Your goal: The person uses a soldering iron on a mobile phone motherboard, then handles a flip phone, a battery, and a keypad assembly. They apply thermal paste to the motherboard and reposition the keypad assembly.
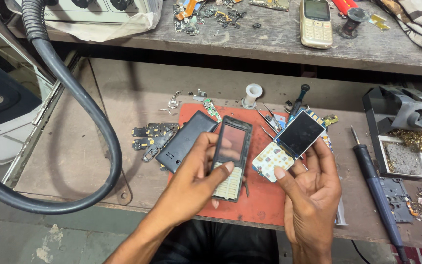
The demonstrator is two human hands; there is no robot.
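A light, stiff phone front frame (231,157) is gripped by the left hand (194,178); the fragile circuit board (289,143) (screen attached) is pinched edgewise by the right hand (311,195).

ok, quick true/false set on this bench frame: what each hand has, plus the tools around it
1. The left hand holds a phone front frame with keypad. True.
2. The right hand is empty. False: it holds a circuit board with dark screen.
3. A black back cover lies on the red mat. True.
4. The soldering iron is in the right hand. False: it lies on the bench, right of that hand.
5. A beige phone sits on the upper shelf. True.
6. The white spool lies on its side. False: it stands upright.
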